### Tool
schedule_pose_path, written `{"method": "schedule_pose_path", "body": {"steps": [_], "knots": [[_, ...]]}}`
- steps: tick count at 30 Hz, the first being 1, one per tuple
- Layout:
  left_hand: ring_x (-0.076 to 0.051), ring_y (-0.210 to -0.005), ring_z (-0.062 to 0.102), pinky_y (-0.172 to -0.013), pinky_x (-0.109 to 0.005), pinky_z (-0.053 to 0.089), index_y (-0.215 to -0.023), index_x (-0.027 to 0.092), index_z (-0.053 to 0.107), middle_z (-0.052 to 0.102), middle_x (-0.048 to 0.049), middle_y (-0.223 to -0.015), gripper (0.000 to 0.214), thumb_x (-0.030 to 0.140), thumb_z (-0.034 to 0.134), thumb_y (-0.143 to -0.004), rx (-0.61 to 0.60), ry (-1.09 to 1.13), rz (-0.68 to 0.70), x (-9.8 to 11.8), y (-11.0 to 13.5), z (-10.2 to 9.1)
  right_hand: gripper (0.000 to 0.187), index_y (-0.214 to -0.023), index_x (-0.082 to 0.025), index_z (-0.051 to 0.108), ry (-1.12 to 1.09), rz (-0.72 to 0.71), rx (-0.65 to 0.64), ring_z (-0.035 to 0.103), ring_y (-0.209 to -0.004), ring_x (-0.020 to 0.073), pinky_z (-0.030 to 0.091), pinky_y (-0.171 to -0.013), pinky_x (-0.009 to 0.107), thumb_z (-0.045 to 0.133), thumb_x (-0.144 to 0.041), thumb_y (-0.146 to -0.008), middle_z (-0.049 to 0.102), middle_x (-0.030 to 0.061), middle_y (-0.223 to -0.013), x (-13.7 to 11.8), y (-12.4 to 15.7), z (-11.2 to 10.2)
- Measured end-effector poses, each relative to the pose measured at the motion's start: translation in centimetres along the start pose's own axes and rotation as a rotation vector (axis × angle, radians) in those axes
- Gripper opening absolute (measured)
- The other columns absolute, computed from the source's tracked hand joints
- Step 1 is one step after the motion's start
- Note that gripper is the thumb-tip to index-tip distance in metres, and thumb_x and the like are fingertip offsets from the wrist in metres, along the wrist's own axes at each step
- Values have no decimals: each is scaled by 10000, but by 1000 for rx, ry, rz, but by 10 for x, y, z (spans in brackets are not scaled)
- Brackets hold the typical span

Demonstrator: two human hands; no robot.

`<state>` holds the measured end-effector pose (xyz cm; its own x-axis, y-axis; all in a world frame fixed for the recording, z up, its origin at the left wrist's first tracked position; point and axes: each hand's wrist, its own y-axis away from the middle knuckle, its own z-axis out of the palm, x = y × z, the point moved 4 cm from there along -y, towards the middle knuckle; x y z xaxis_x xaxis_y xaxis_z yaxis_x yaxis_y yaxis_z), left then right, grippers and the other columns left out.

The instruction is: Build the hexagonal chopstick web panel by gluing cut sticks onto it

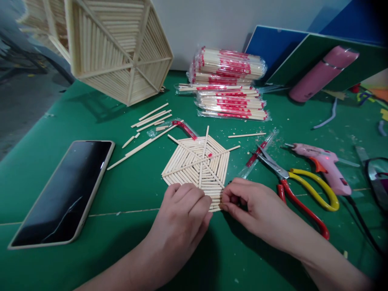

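A flat hexagonal panel of wooden sticks (201, 159) lies on the green table, with crossing sticks over its rows that stick out past the far edges. At its near edge, my left hand (183, 214) is closed, fingers bent down onto the outermost wooden stick. My right hand (254, 206) pinches the right end of that stick between thumb and fingertips. My fingers hide part of the near rows. Scissors (283, 171) with red and yellow handles lie open just beyond my right hand. A pink glue gun (323, 161) rests farther right.
A phone (65, 190) lies at left. Loose sticks (153, 117) and torn wrappers (257, 153) surround the panel. Wrapped chopstick packs (230, 81) are piled at the back, near a leaning pink bottle (324, 74). A large stick-built hexagonal piece (121, 52) stands back left.
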<state>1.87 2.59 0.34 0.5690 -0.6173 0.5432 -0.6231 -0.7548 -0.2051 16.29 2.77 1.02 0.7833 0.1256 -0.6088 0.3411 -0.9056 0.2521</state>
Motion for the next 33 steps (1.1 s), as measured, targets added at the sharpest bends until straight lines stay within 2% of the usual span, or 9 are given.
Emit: {"method": "schedule_pose_path", "body": {"steps": [18,25,29,33], "knots": [[-179,-762,453,-694,-347,327,-775,188,552,540,-14,-761,113,158,451,-813,-23,-8,-36,-2,1,1,99,-681,-216,529,46,28,5,443,-599,99,300,-524,221,497,-168,-761,508,-36,-673,-2,-2,0],[-186,-798,468,-723,-354,341,-820,187,576,567,-23,-788,108,167,471,-802,9,-20,-34,-4,1,1,90,-759,-218,517,-210,78,57,472,-607,93,339,-532,209,452,-203,-818,529,-39,-686,8,2,-3],[-186,-793,475,-718,-353,352,-804,182,580,571,-26,-783,109,174,472,-806,9,-19,-34,-4,2,1,39,-741,-216,509,-120,80,69,462,-608,99,327,-536,216,519,-211,-778,531,-39,-695,4,1,-1],[-186,-794,479,-718,-354,361,-804,180,584,574,-32,-792,110,174,474,-803,-3,-18,-40,-3,2,0,73,-710,-213,497,-26,93,63,446,-599,106,295,-515,217,542,-227,-766,523,-39,-671,0,-1,-2]]}}
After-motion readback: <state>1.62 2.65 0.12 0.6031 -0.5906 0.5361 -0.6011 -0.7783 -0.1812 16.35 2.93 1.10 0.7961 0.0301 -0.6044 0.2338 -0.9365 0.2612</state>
